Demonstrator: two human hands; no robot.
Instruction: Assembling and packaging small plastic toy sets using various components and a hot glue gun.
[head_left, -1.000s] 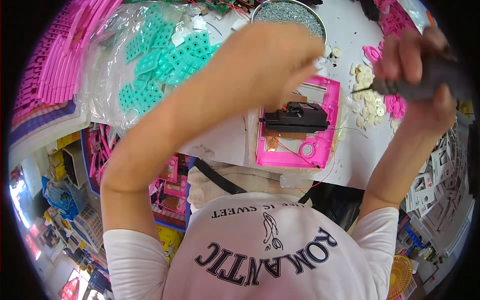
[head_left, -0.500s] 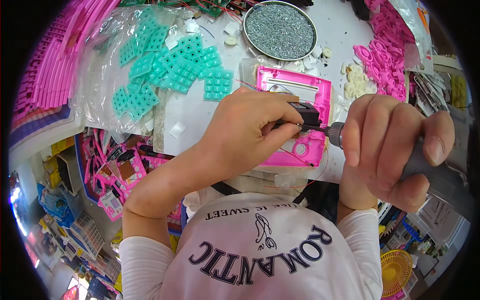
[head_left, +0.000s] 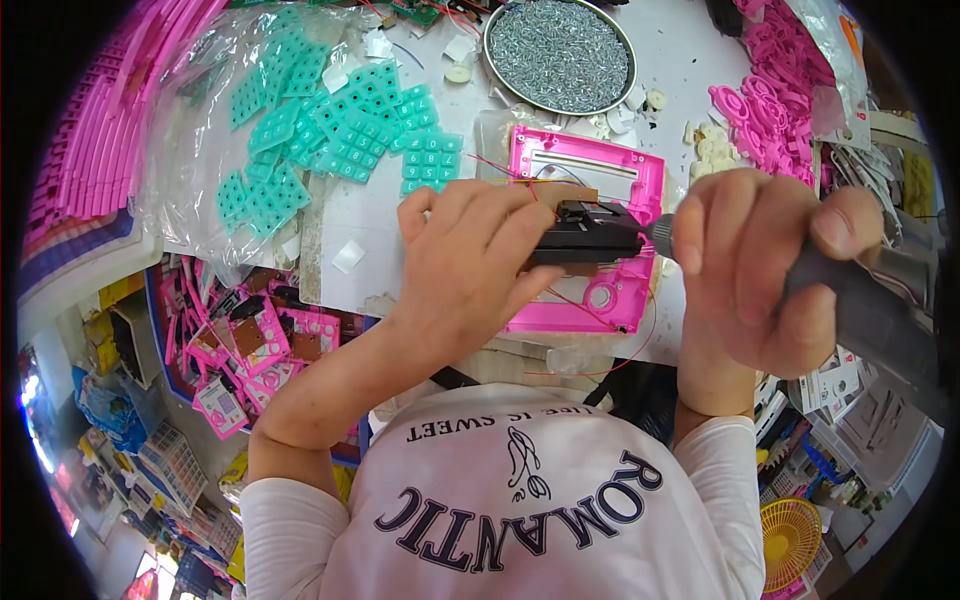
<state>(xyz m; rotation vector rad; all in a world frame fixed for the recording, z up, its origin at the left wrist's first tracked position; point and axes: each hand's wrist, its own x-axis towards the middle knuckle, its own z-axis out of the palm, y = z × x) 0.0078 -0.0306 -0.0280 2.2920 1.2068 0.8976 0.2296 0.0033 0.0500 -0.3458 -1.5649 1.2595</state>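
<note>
My left hand point(head_left: 470, 255) grips a black plastic part point(head_left: 590, 240) between fingers and thumb, with a thin brown board point(head_left: 565, 194) along its far side. Below that part lies an open pink plastic housing point(head_left: 570, 318) with thin red wires. My right hand point(head_left: 760, 265) is wrapped round a grey electric screwdriver point(head_left: 865, 315), pointing left. Its nose meets the right end of the black part; the bit's tip is hidden, so I cannot tell whether a screw is on it.
A round dish point(head_left: 634, 70) of small screws stands beyond the housing. Teal keypads point(head_left: 350, 140) lie left on a clear plastic bag point(head_left: 185, 175). Pink pieces point(head_left: 775, 110) and white pieces point(head_left: 710, 150) are piled right. A bin of pink assemblies point(head_left: 245, 345) sits lower left.
My left hand has shifted from a fingertip pinch by the screwdriver's bit to a grip on the black part. The screwdriver has moved slightly left, its nose now against the part.
</note>
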